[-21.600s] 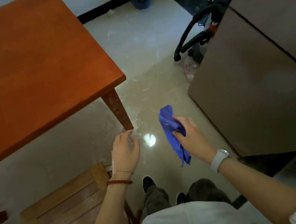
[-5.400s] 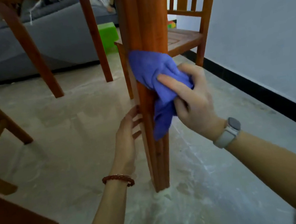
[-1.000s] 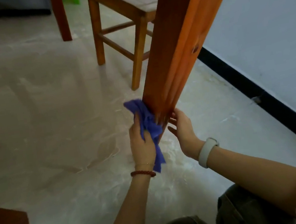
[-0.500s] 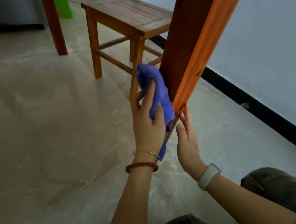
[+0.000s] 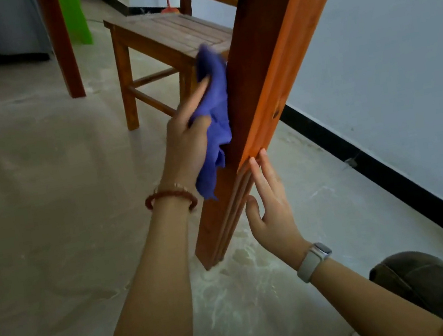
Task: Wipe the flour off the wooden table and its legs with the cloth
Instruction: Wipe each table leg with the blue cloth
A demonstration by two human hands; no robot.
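Observation:
An orange-brown wooden table leg (image 5: pixel 263 74) slants from the top right down to the floor at centre. My left hand (image 5: pixel 185 141) presses a blue cloth (image 5: pixel 215 110) flat against the leg's left face, about halfway up, with the fingers stretched over the cloth. A loose end of the cloth hangs below the palm. My right hand (image 5: pixel 271 203) rests with straight fingers on the leg's right edge, lower down, and holds nothing. White flour lies on the floor (image 5: pixel 47 210) around the leg's foot.
A wooden chair (image 5: pixel 162 37) stands just behind the leg. Another table leg (image 5: pixel 61 45) rises at the upper left, beside a green stool (image 5: pixel 74 16) and a grey sofa base. A white wall with a black skirting runs along the right. My knees are at the bottom.
My left hand has slid the cloth up the leg from near its foot to about halfway. My right hand stays against the leg's lower right edge.

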